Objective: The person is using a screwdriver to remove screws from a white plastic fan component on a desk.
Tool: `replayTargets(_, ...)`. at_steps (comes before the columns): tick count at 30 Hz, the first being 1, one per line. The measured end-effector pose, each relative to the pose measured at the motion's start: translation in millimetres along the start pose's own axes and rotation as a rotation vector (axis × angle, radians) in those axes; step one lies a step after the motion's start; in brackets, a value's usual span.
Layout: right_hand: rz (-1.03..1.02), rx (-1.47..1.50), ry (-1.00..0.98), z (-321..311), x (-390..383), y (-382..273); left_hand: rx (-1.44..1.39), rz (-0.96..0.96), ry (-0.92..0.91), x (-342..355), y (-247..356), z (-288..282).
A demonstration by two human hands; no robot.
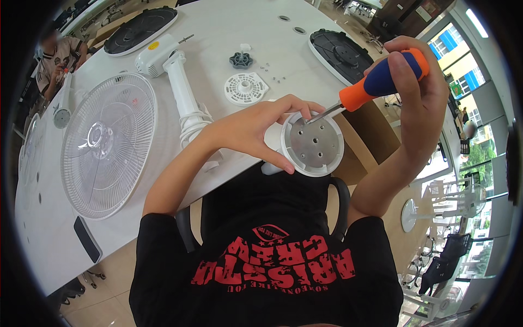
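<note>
My left hand grips the rim of a round white fan part, thumb below and fingers above. A grey metal plate with several holes fills its upward-facing end. A white piece shows beside it under my thumb; the rest is hidden. Raised at the right, my right hand is closed round the orange and blue handle of a screwdriver. The screwdriver slants down to the left. Its tip meets the plate near the upper left hole, close to my left fingertips; whether a screw sits there I cannot tell.
On the white table lie a fan grille, a fan motor housing on a white pole, a white plastic disc, a dark knob, small screws, black bases and a phone. An open cardboard box stands right.
</note>
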State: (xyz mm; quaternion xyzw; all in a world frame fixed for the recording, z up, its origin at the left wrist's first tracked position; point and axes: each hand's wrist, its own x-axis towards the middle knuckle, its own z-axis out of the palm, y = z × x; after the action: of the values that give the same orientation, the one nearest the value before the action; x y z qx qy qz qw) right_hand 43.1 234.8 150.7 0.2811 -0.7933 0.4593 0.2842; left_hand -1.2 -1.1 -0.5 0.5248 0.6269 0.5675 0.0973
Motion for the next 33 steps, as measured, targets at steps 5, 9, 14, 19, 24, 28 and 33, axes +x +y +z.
replayTargets(5, 0.011, -0.02, 0.014, -7, -2, 0, -0.014, -0.002, 0.006, 0, 0, 1)
replayTargets(9, 0.033, 0.013, 0.073, -5, -2, -2, -0.001, 0.002, -0.001, 1, 1, 1)
replayTargets(14, 0.041, -0.017, 0.066, -5, -1, 0, 0.008, -0.019, 0.011, -1, 0, 2)
replayTargets(19, 0.052, 0.006, 0.062, -3, 0, 1, 0.006, -0.014, 0.005, 0, 1, 0)
replayTargets(24, 0.044, 0.028, 0.052, 0, 2, 2, 0.017, -0.009, 0.002, -1, 0, 0)
replayTargets(28, 0.067, 0.009, 0.054, 2, 5, 0, 0.02, 0.005, 0.003, -1, 0, -1)
replayTargets(33, 0.093, 0.032, 0.101, 10, 9, 0, 0.033, 0.009, 0.006, -1, -1, -1)
